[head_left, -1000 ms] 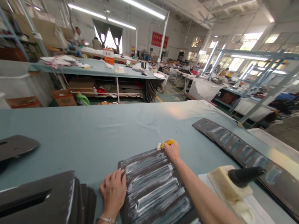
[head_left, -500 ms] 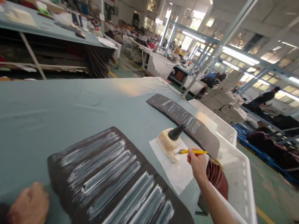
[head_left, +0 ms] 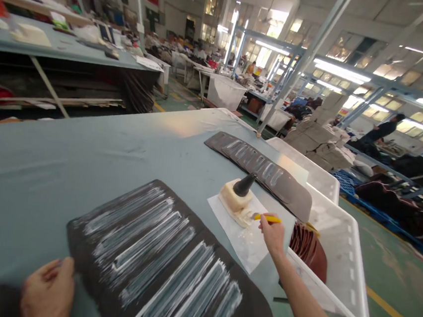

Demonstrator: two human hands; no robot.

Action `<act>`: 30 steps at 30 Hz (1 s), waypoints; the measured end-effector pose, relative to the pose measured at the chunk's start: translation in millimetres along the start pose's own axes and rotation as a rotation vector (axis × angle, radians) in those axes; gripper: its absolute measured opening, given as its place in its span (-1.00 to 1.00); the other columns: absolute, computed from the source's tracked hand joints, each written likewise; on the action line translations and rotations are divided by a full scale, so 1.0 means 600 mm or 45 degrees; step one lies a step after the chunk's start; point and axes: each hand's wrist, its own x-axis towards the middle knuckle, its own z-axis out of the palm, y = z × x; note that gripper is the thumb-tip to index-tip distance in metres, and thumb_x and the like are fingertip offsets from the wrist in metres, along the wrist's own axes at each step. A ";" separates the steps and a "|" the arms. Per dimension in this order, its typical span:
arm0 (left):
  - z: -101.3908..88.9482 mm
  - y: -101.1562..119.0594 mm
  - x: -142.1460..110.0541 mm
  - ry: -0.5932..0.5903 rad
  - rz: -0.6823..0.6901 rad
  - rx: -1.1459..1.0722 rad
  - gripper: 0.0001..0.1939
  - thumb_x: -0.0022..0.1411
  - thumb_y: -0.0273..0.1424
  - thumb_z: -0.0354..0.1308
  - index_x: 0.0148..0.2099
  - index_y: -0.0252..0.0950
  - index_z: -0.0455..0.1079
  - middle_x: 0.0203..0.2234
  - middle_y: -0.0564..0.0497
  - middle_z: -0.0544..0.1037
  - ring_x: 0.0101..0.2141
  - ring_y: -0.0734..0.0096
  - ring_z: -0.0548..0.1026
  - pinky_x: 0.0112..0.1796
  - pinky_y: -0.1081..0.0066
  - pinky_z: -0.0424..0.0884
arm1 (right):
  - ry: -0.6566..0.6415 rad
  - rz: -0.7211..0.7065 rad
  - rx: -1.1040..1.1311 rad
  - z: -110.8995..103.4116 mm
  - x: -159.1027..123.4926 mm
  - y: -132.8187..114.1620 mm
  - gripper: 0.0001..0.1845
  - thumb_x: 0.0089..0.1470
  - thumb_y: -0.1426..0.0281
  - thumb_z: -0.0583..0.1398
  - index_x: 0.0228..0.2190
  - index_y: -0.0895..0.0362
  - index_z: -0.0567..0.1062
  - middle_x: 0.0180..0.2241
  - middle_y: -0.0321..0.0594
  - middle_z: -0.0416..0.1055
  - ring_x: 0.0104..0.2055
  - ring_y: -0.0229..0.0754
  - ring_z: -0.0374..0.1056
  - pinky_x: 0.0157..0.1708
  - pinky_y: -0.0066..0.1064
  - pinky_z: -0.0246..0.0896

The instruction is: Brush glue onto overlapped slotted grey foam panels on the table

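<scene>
My right hand (head_left: 273,234) is closed around a yellow-handled brush (head_left: 271,218). The brush tip touches the creamy paste at the foot of a pale, blocky container with a black cone-shaped nozzle (head_left: 244,184), which stands on a white sheet (head_left: 252,254). In front of me lies a large dark panel (head_left: 85,261), perhaps several overlapped pieces, streaked with wet-looking white bands (head_left: 175,284). My left hand (head_left: 49,287) rests by the panel's left edge, its fingers curled together; whatever they may pinch is hidden.
Farther back on the blue-grey table (head_left: 130,145) lies a row of overlapping dark pieces (head_left: 255,165) with pale streaks. White plastic bins (head_left: 354,262) stand along the right side, beside folded reddish-brown pieces (head_left: 310,255). A metal post (head_left: 298,72) rises at the far table edge.
My right hand has shifted slightly left with the brush, staying at the paste. My left hand has turned and moved slightly right, its curled fingers now showing more plainly.
</scene>
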 end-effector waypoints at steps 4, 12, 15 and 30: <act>-0.024 0.024 -0.006 -0.073 -0.014 -0.037 -0.56 -0.03 -0.13 0.08 -0.17 -0.33 0.38 -0.46 0.01 0.45 -0.38 0.22 0.46 -0.26 0.19 0.41 | -0.075 -0.024 -0.148 -0.034 -0.012 0.011 -0.57 -0.10 0.08 0.07 -0.34 0.15 0.48 -0.66 -0.29 0.41 -0.54 -0.11 0.38 -0.45 -0.38 0.17; -0.023 0.049 0.007 0.081 0.171 0.210 -0.69 0.21 -0.24 -0.06 -0.12 -0.30 0.35 -0.17 -0.15 0.44 -0.09 0.15 0.36 -0.06 0.12 0.27 | -0.242 -0.165 -0.191 0.040 -0.030 -0.089 -0.61 -0.14 0.03 0.11 -0.41 0.07 0.47 -0.59 -0.23 0.44 -0.52 -0.04 0.38 -0.50 -0.31 0.14; -0.013 0.058 0.019 0.074 0.218 0.206 -0.75 0.23 -0.28 -0.04 -0.12 -0.24 0.36 -0.14 -0.09 0.46 -0.06 0.17 0.34 -0.06 0.14 0.24 | -0.480 -0.383 0.070 0.144 -0.070 -0.200 -0.63 -0.10 0.07 0.14 -0.40 0.11 0.48 -0.60 -0.25 0.40 -0.53 -0.12 0.34 -0.48 -0.36 0.15; 0.002 0.047 0.044 0.097 0.556 0.327 -0.74 0.32 -0.39 -0.12 -0.09 -0.14 0.38 -0.10 0.02 0.49 -0.03 0.29 0.34 -0.04 0.20 0.17 | -0.949 -0.806 0.292 0.563 -0.253 -0.487 -0.79 -0.14 0.29 0.12 -0.45 0.09 0.51 -0.67 -0.39 0.30 -0.58 -0.26 0.22 -0.53 -0.49 0.03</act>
